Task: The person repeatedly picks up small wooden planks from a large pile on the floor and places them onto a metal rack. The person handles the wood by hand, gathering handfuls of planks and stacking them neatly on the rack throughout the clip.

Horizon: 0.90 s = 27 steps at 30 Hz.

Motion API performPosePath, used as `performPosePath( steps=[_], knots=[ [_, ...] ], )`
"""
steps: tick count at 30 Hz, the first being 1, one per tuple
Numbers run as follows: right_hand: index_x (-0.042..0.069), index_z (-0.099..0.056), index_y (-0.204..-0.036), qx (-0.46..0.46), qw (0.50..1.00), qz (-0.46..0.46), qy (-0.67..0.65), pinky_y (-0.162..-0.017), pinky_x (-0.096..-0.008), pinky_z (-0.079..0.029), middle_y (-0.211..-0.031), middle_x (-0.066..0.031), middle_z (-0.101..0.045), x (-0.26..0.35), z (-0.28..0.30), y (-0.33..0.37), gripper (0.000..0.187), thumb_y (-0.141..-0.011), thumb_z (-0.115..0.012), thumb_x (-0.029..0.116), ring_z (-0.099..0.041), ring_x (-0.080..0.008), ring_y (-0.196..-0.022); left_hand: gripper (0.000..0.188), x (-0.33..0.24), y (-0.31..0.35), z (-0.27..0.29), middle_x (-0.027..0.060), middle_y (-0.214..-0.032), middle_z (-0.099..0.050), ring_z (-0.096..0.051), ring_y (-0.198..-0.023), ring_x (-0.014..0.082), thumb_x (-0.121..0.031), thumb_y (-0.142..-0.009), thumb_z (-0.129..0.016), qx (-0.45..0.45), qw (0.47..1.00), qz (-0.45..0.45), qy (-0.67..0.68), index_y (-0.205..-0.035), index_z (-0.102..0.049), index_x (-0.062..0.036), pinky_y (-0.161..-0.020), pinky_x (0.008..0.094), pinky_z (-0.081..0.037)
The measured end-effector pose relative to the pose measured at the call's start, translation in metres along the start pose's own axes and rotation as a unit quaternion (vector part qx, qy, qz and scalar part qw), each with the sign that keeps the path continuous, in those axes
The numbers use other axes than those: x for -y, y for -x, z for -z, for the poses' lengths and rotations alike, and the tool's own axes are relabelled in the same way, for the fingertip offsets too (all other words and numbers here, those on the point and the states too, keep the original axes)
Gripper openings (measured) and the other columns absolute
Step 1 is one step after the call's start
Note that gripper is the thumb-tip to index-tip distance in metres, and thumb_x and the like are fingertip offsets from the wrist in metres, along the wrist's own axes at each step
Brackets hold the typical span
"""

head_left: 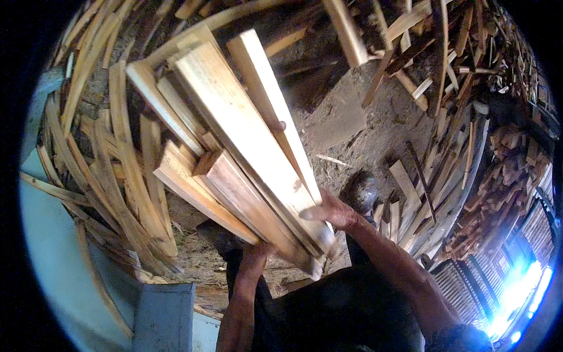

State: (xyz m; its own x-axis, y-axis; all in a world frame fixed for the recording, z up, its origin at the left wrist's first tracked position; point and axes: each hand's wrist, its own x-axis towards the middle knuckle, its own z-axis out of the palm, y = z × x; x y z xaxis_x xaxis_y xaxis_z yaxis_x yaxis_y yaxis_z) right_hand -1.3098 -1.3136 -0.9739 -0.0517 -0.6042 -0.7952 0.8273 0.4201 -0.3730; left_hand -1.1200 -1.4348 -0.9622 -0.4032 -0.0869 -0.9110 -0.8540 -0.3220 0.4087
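Note:
A bundle of sawn wooden planks (240, 117) slants across the middle, held between my two hands in front of my body. My left hand (258, 251) grips the bundle's near left side, beside a shorter, paler-edged piece (202, 190); its fingers are mostly hidden under the wood. On the right side, my right hand (331, 212) closes round the near end, its thumb lying over the top of the widest plank. A narrow strip of wood (267, 94) runs along the right edge of the bundle, its far end sticking out apart from the others.
Long offcuts (126, 158) lie heaped on the left, near a light blue panel (53, 234) and a blue box-like corner (164, 317). More scraps (419, 199) lie to the right. Beyond them is a pile of short blocks (492, 193). Dirt floor (346, 117) shows ahead, with my shoe (360, 189) on it.

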Motion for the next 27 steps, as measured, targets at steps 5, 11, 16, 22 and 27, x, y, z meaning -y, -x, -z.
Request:
performPosePath(
  steps=[5,11,16,22,27],
  knots=[
    [0.001,-0.028,-0.127,-0.022,0.996,-0.070,-0.042,-0.089,-0.0327,-0.038,-0.113,-0.0125,-0.049,0.005,-0.025,0.079,0.082,-0.064,-0.071,0.031,-0.049,-0.0198,-0.101,0.033,0.010,0.078,-0.005,0.0076,-0.107,-0.048,-0.044,-0.102,0.0207,-0.022,-0.082,-0.050,0.048,0.999,0.002,0.010,-0.107,-0.047,-0.0013,-0.087,0.0342,-0.036],
    [-0.002,-0.030,-0.126,0.012,0.996,0.067,-0.064,-0.093,-0.0317,-0.031,-0.118,-0.0130,-0.042,0.066,-0.062,0.167,0.091,-0.058,-0.073,0.041,-0.038,-0.0200,-0.110,0.036,0.002,0.146,0.008,0.0136,-0.109,-0.048,-0.046,-0.101,0.0249,-0.029,-0.081,-0.048,0.085,0.926,-0.227,-0.289,-0.106,-0.044,-0.0032,-0.084,0.0407,-0.039],
    [-0.001,-0.025,-0.128,-0.001,0.978,0.186,-0.098,-0.094,-0.0337,-0.031,-0.119,-0.0137,-0.042,0.142,-0.080,0.202,0.090,-0.063,-0.068,0.044,-0.040,-0.0205,-0.108,0.062,-0.169,0.174,0.001,0.0171,-0.118,-0.038,-0.039,-0.110,0.0294,-0.036,-0.077,-0.056,0.100,0.968,-0.215,-0.086,-0.119,-0.026,-0.0019,-0.090,0.0450,-0.037],
    [-0.002,-0.022,-0.126,-0.055,0.942,0.230,-0.237,-0.087,-0.0397,-0.040,-0.116,-0.0214,-0.041,0.181,-0.092,0.262,0.090,-0.064,-0.067,0.046,-0.042,-0.0279,-0.108,0.076,-0.326,0.208,-0.020,0.0127,-0.103,-0.051,-0.052,-0.093,0.0219,-0.010,-0.056,-0.072,0.083,0.982,-0.112,-0.125,-0.119,-0.031,0.0010,-0.078,0.0329,-0.047],
    [-0.004,-0.029,-0.122,-0.057,0.906,0.179,-0.380,-0.086,-0.0369,-0.042,-0.113,-0.0184,-0.047,0.126,-0.123,0.297,0.075,-0.070,-0.066,0.035,-0.048,-0.0254,-0.102,0.063,-0.329,0.227,-0.035,0.0127,-0.103,-0.053,-0.052,-0.090,0.0198,-0.027,-0.063,-0.065,0.179,0.965,0.049,-0.182,-0.114,-0.042,0.0011,-0.082,0.0336,-0.042]
  ],
)
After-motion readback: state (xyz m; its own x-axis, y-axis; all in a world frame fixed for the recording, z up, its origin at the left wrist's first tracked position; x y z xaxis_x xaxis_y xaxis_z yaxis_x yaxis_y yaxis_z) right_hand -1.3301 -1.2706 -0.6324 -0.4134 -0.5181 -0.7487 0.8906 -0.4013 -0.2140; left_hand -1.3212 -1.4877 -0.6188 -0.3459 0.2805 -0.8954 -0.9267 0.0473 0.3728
